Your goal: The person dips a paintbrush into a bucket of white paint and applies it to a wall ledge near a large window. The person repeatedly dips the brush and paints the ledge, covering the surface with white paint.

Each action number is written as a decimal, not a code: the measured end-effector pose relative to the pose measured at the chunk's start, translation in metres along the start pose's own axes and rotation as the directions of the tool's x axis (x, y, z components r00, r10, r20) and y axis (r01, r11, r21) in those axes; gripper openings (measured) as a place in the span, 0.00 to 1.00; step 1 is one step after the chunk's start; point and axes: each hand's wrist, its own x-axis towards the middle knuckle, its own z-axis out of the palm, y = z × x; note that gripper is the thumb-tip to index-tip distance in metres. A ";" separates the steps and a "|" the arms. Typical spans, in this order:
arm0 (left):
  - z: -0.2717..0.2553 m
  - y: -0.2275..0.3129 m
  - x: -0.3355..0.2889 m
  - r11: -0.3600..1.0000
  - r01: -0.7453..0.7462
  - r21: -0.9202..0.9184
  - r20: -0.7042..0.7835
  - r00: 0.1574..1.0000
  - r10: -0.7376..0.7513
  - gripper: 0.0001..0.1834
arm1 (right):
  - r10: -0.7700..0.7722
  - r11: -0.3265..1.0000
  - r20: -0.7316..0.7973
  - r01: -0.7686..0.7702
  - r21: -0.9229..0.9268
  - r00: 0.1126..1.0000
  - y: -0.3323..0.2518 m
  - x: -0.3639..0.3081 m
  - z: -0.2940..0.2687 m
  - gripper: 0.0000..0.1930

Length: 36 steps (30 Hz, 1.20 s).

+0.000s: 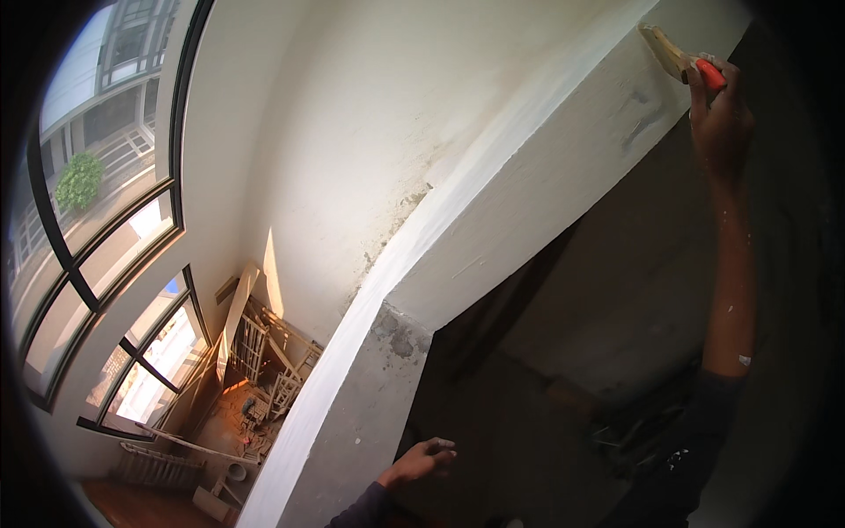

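Observation:
High at the right, my right hand [720, 119] is closed round a paintbrush with a red handle [710, 75]. Its flat tan head [663, 53] lies against the grey underside of a beam [528, 194], near the far end. My left hand [424, 461] hangs at the lower middle, beside the edge of a grey post [352, 431]. Its fingers are loosely bent and apart, with white smears on the tips and nothing seen in them. A bright white strip [418, 233] runs along the corner of beam and post. Rough dark patches [400, 334] mark their joint.
Left of the post, a room drops well below, with wooden ladders [251, 348], planks [236, 321], a bucket [236, 473] and rubble [255, 418] on its floor. Black-framed windows [88, 290] line the left wall. Right of the beam is a dark space.

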 end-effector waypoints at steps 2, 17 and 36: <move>0.000 -0.002 -0.001 0.999 0.017 -0.041 0.004 1.000 -0.017 0.24 | -0.015 0.994 0.097 0.025 -0.106 0.995 0.003 -0.002 0.005 0.11; -0.001 -0.006 -0.006 1.000 -0.027 0.001 -0.030 0.999 0.027 0.27 | -0.385 0.711 0.185 0.163 0.684 0.904 -0.273 -0.193 -0.032 0.08; -0.004 -0.010 -0.008 0.998 -0.029 0.053 -0.036 0.999 0.031 0.23 | 0.059 0.715 0.307 -0.255 0.651 0.950 -0.207 -0.161 -0.009 0.13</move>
